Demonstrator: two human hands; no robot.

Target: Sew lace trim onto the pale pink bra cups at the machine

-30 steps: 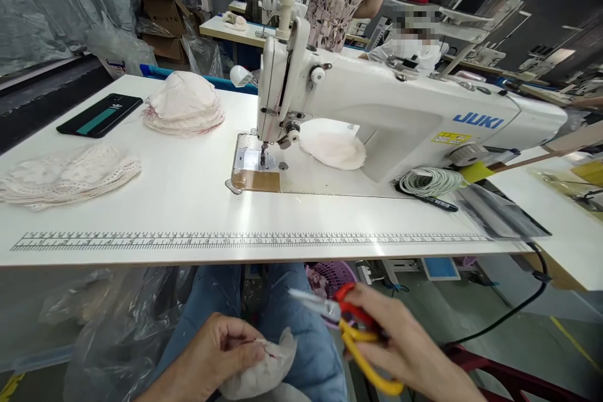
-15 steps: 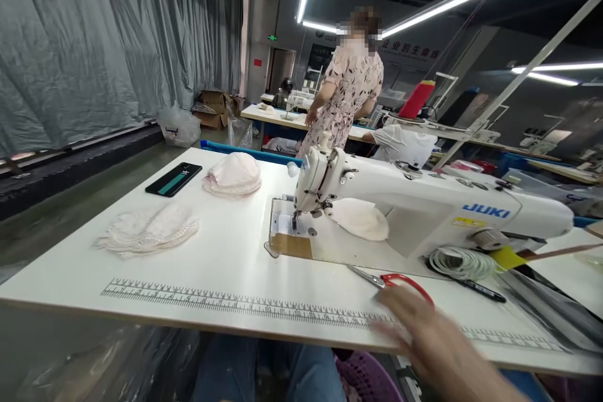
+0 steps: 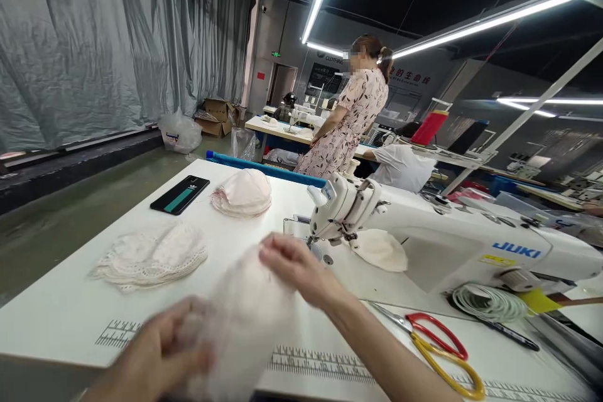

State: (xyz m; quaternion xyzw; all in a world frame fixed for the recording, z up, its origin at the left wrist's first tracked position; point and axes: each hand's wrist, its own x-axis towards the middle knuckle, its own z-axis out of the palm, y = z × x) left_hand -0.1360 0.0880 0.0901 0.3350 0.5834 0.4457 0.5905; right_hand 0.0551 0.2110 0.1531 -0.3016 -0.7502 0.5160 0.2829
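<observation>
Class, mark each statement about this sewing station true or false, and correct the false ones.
1. The left hand and right hand both hold the pale fabric piece. True.
2. The scissors are in the right hand. False: they lie on the table, apart from both hands.
3. The phone lies to the right of the sewing machine. False: it lies to the machine's left, near the table's far edge.
4. A pale cup piece lies under the machine's arm. True.
</observation>
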